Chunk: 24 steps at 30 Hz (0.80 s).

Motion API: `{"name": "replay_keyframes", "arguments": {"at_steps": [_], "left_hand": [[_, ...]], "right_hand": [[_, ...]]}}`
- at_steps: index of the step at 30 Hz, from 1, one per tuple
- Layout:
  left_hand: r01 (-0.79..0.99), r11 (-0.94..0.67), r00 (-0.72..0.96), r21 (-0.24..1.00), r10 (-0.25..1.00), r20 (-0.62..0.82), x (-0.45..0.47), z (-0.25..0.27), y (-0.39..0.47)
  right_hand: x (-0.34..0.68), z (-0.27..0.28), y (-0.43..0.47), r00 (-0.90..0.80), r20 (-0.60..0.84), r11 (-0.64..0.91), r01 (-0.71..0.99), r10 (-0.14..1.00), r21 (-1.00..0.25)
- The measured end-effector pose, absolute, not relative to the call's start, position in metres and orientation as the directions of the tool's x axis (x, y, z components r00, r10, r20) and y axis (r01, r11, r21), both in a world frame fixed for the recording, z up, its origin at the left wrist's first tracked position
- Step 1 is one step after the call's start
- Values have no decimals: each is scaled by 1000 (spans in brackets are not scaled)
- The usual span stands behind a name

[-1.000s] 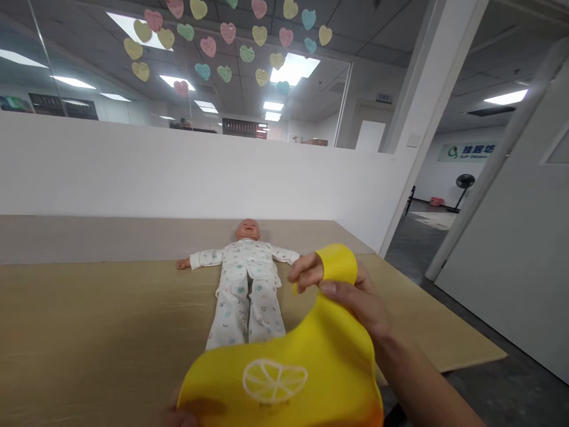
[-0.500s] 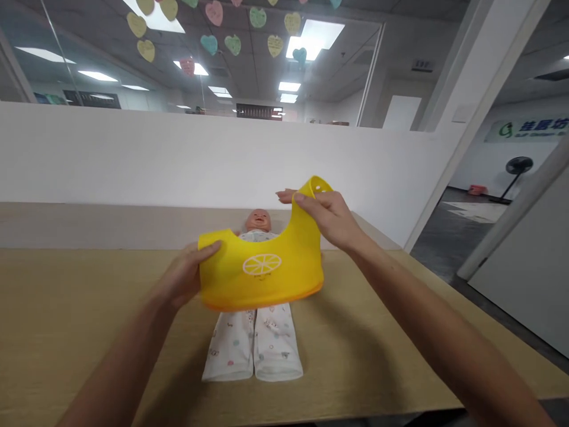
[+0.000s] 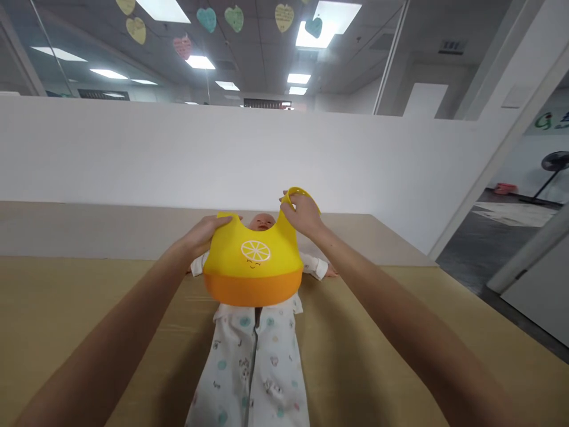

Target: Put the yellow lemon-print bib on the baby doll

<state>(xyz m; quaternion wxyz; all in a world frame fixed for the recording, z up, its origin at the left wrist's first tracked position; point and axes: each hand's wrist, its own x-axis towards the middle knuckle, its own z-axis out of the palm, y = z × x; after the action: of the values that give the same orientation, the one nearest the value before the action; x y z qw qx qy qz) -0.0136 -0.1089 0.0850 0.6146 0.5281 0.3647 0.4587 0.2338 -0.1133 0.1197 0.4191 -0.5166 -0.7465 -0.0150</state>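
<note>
A yellow silicone bib (image 3: 235,249) with a lemon-slice print and an orange catch pocket hangs between my hands. My left hand (image 3: 204,233) pinches its upper left strap end. The longer curved strap on the other side is gripped by my right hand (image 3: 304,213). Behind the bib a baby doll (image 3: 262,222) lies on its back, its head showing through the neck opening. The doll's chest is covered from view by the bib. Its patterned white sleeves spread to both sides, and its white printed trousers (image 3: 271,362) stretch toward me.
The doll lies on a wooden table (image 3: 111,320). Behind it stands a white partition wall (image 3: 178,154) with glass above, bearing heart-shaped notes (image 3: 234,19). A doorway on the right shows a black standing fan (image 3: 555,161) and a red container (image 3: 505,188).
The bib has shifted toward the doll's head and upper body, levelled out, and its orange pocket now faces me. Both hands have moved forward with it. My view has come closer.
</note>
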Motion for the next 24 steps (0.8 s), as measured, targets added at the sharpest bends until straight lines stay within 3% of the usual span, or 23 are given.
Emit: {"name": "replay_keyframes", "arguments": {"at_steps": [6, 15, 19, 22, 24], "left_hand": [[-107, 73, 256, 992, 966, -43, 0, 55, -55], [-142, 158, 168, 977, 977, -133, 13, 9, -14], [-240, 295, 339, 925, 918, -205, 18, -5, -1], [-287, 375, 391, 882, 886, -249, 23, -15, 8], [-320, 421, 431, 849, 863, -265, 25, -20, 12]], "right_hand": [[234, 87, -60, -7, 551, 252, 894, 834, -370], [239, 14, 0, 189, 398, 97, 796, 898, -597], [239, -13, 13, 258, 249, 62, 568, 934, -821], [237, -28, 15, 264, 62, -3, 238, 963, -971], [236, -35, 16, 236, -42, -55, 47, 971, -997]]}}
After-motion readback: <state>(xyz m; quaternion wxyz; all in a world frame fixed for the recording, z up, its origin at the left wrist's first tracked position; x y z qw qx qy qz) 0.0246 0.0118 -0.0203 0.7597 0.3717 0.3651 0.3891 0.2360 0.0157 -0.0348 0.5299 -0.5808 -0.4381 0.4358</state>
